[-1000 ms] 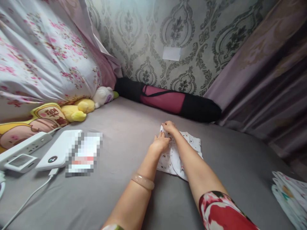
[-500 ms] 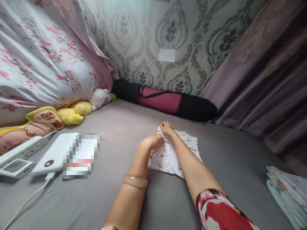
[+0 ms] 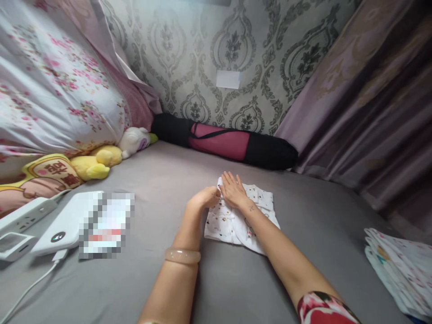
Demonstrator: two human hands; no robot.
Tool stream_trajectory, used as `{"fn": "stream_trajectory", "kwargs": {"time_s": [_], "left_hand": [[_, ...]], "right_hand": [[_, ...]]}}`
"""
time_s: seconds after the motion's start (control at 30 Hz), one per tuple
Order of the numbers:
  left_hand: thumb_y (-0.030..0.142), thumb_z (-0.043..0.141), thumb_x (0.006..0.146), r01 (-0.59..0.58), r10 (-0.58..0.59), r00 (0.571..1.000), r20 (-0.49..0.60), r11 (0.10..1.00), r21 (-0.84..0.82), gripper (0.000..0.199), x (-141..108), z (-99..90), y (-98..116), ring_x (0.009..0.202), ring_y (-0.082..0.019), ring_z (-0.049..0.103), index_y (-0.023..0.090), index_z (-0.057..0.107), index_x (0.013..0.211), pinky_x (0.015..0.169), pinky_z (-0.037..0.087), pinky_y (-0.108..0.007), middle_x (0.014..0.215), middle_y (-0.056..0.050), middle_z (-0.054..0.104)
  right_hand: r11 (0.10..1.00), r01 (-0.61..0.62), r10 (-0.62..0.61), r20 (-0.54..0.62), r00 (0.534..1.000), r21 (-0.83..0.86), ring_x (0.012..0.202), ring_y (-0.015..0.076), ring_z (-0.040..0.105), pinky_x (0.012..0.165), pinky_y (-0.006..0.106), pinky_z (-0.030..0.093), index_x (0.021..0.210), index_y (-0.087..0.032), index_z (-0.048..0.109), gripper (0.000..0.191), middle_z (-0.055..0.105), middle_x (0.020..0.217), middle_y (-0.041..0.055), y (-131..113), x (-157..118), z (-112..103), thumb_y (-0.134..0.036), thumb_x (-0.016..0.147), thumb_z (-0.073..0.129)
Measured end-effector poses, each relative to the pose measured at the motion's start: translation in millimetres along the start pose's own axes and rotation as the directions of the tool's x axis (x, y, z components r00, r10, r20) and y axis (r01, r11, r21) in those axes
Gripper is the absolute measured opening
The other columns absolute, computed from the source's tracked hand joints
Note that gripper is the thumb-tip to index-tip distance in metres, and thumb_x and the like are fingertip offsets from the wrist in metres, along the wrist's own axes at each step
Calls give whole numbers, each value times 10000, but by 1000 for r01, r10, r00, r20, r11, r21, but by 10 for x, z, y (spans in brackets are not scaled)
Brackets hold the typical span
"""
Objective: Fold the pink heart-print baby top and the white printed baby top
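Note:
A small white printed garment [image 3: 221, 226], which looks like a baby's top, lies folded on the grey bed sheet [image 3: 236, 283]. My right hand [image 3: 232, 191] rests flat on its upper left part, fingers stretched out and palm down. Beside it, my left hand [image 3: 205, 197] is bent at the wrist, its fingers curled on the garment's left edge; the fingertips are partly hidden. A pale bangle [image 3: 182, 256] circles my left forearm. My right forearm covers part of the garment's right side.
At the right edge lies a stack of folded white clothes [image 3: 401, 265]. To the left are a power bank [image 3: 69, 222] with a cable, a power strip [image 3: 29, 216] and a blurred-out flat item [image 3: 108, 225]. Plush toys [image 3: 96, 162] and a long black-and-red bag [image 3: 219, 141] line the back.
My right hand has gone from bent fingers at the garment's top edge to lying flat on it. My left hand stays at the left edge. The view has shifted slightly right.

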State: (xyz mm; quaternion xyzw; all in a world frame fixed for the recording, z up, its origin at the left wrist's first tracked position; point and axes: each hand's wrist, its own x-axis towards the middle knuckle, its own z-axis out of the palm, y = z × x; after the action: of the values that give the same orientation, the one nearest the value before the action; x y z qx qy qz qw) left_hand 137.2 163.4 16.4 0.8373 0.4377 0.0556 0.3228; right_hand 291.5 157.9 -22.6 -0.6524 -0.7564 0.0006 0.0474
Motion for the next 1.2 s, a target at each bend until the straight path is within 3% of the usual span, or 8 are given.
{"fn": "stream_trajectory", "kwargs": {"time_s": [0.13, 0.27, 0.6, 0.77, 0.93, 1.07, 1.2], "left_hand": [[35, 444, 704, -7, 0, 998, 58, 994, 113, 271, 20, -8, -1, 828, -203, 630, 147, 677, 783, 704, 442, -252, 883, -91, 719], [49, 436, 740, 15, -26, 997, 73, 988, 152, 322, 45, -1, -1, 870, -222, 649, 145, 701, 895, 737, 463, -269, 945, -118, 729], [86, 421, 795, 22, -9, 992, -123, 994, 105, 421, 122, 69, -15, 984, -227, 654, 145, 632, 1154, 841, 479, -286, 1047, -135, 713], [83, 399, 817, -54, 78, 976, -206, 991, 119, 442, 199, 183, 42, 1079, -229, 618, 136, 557, 1226, 904, 459, -305, 1169, -151, 663], [58, 413, 790, -94, 111, 980, -164, 989, 112, 458, 239, 312, 70, 1091, -222, 607, 159, 536, 1220, 886, 459, -290, 1222, -134, 641], [73, 424, 792, -84, 109, 981, -160, 984, 156, 421, 231, 338, 68, 1037, -230, 626, 157, 547, 1185, 839, 463, -291, 1158, -139, 664], [57, 420, 779, -65, 99, 984, -148, 973, 220, 422, 235, 337, 71, 1078, -221, 612, 161, 556, 1165, 865, 460, -286, 1197, -135, 648]], "right_hand": [[996, -51, 43, 103, 994, 79, 1457, 219, 173, 1179, 406, 104, 1501, -61, 263, 604, 221, 1577, 129, -10, 55, 46, -382, 994, 194], [992, -54, 40, 115, 993, 117, 1461, 231, 154, 1182, 423, 91, 1510, -59, 237, 626, 200, 1584, 119, 5, 63, 73, -399, 989, 172], [988, -53, 48, 34, 998, 143, 1465, 197, 138, 1189, 395, 54, 1503, -70, 263, 581, 214, 1584, 105, 53, -92, -47, -325, 983, 222], [988, -101, 100, 19, 995, 118, 1463, 233, 135, 1175, 483, 61, 1489, -159, 320, 537, 245, 1580, 77, 33, -270, -70, -346, 996, 220], [977, -151, 147, 42, 988, 148, 1460, 264, 137, 1146, 574, 101, 1480, -240, 336, 517, 257, 1578, 43, -11, -334, 13, -368, 998, 200], [969, -145, 138, 47, 989, 200, 1464, 248, 125, 1160, 546, 74, 1490, -225, 319, 526, 250, 1580, 40, 27, -310, 18, -363, 993, 214], [951, -150, 138, 62, 988, 271, 1466, 208, 128, 1181, 437, 77, 1504, -137, 279, 562, 221, 1587, 75, 161, -342, -60, -360, 995, 194]]}}
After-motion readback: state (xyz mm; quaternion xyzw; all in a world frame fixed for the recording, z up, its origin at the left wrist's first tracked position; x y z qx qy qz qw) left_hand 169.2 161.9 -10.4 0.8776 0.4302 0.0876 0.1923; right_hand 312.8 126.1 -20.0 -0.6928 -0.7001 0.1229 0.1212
